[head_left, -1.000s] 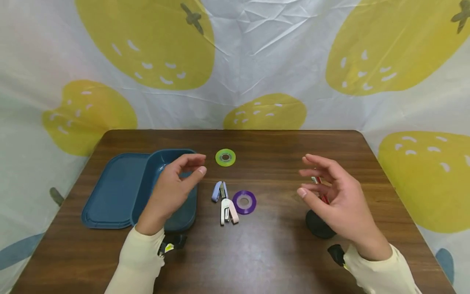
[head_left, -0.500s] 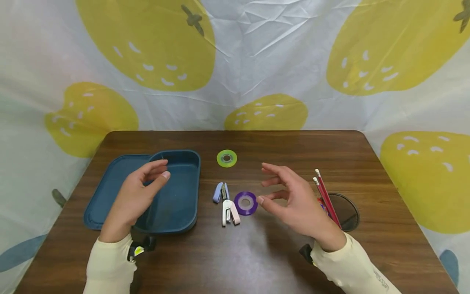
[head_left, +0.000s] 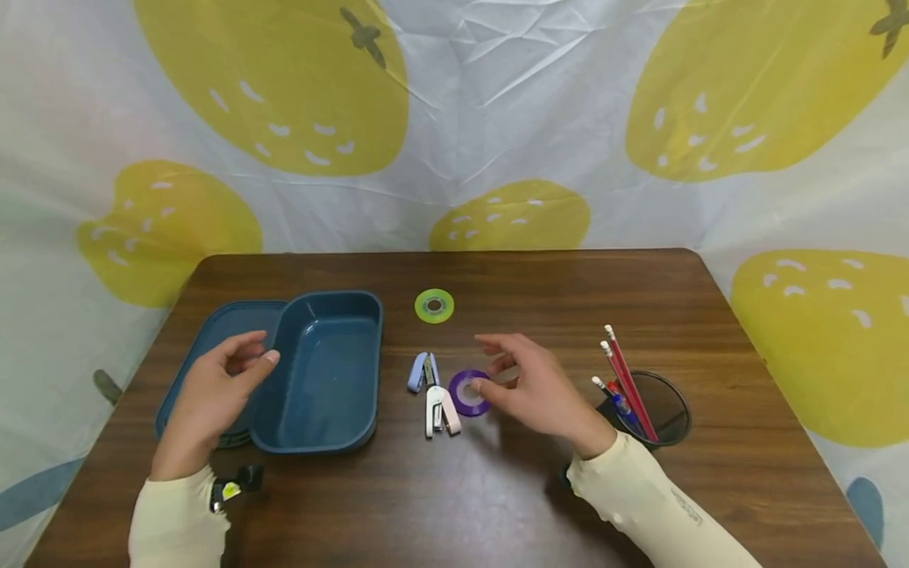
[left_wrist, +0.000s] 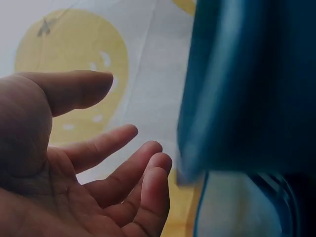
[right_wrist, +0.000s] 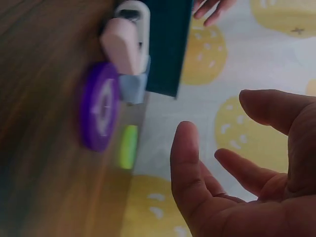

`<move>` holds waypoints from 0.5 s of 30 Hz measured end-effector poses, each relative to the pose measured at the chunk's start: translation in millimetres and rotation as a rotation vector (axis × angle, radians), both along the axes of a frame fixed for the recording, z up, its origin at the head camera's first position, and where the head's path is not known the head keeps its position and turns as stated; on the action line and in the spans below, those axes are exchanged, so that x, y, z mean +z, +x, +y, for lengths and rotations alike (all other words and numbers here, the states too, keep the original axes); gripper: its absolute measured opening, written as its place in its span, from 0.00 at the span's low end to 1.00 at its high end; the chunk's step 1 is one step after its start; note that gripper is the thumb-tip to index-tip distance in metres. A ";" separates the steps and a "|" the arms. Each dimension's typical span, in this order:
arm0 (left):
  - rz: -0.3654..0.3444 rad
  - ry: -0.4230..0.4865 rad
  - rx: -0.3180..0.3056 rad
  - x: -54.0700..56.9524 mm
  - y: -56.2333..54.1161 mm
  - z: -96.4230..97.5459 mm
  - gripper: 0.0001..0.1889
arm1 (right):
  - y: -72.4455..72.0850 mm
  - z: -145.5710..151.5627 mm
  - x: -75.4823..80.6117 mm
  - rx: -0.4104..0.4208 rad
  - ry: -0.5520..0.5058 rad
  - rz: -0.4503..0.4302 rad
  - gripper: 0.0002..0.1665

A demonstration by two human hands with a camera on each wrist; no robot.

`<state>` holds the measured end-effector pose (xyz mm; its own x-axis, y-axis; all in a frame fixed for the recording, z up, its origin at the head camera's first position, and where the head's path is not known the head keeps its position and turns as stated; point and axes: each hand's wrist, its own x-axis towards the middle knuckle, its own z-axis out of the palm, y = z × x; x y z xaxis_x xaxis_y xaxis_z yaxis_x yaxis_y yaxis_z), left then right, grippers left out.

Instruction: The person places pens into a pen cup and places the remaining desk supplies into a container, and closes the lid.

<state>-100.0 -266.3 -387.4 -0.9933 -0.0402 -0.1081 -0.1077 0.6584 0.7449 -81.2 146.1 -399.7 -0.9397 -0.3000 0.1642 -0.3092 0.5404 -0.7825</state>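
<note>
My left hand [head_left: 220,386], fingers loosely bent and holding nothing, hovers over the blue lid beside the left rim of a blue plastic box [head_left: 327,379]. In the left wrist view the box's wall [left_wrist: 237,98] stands just past the fingertips. My right hand [head_left: 540,386] is also free, thumb and fingers apart; in the head view it overlaps the right edge of a purple tape roll [head_left: 457,404]. Left of that roll lie a white and pink mini stapler [head_left: 435,410] and a light blue one [head_left: 417,374]. A green tape roll [head_left: 422,306] lies farther back.
A black mesh pen cup [head_left: 671,414] stands at the right, with red pencils [head_left: 632,390] and a blue pen [head_left: 623,409] leaning in it. The blue lid [head_left: 230,322] lies flat, partly under the box. A patterned cloth [head_left: 497,118] hangs behind the brown table [head_left: 461,505].
Both hands have moved left: the left from over the box to over the lid, the right from in front of the pen cup to over the purple tape roll. The objects have stayed put.
</note>
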 end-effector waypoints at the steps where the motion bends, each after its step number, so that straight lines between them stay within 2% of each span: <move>1: -0.007 0.002 0.004 -1.9 0.1 -2.1 0.37 | -2.1 0.1 -3.2 -0.004 0.011 -0.008 0.36; 10: -0.054 -0.015 -0.016 -23.3 0.7 -14.9 0.34 | -19.7 -2.1 -27.6 -0.050 0.119 -0.084 0.32; 15: -0.062 0.006 -0.021 -29.9 1.3 -16.2 0.33 | -25.8 -3.0 -36.7 -0.055 0.148 -0.117 0.29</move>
